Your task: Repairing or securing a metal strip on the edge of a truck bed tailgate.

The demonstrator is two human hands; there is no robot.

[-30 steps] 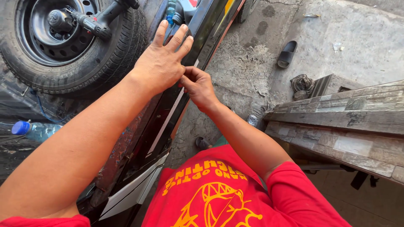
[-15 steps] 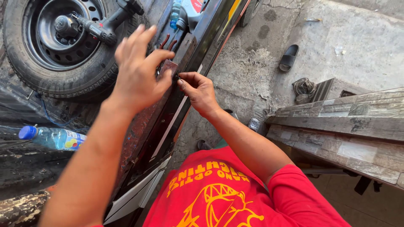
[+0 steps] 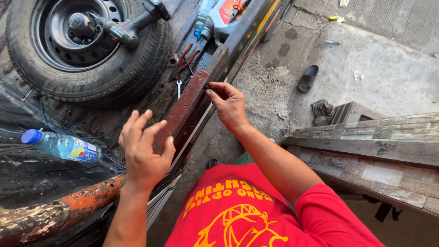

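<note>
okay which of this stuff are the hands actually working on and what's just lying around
In hand:
rusty bar, with the right hand pinching its edge
left hand, open just above the bar

Lying about:
spare wheel
power tool on the wheel
water bottle
pliers
sandal

A long, rust-brown metal rail, dull and pitted, is touched by the bare right hand. A black rubber tyre with matt, dusty tread is seen on a dark painted steel rim. A clear glossy plastic bottle with a blue cap is seen beside it. The grey concrete floor is rough and cracked. Weathered grey wooden planks are coarse-grained.
</note>
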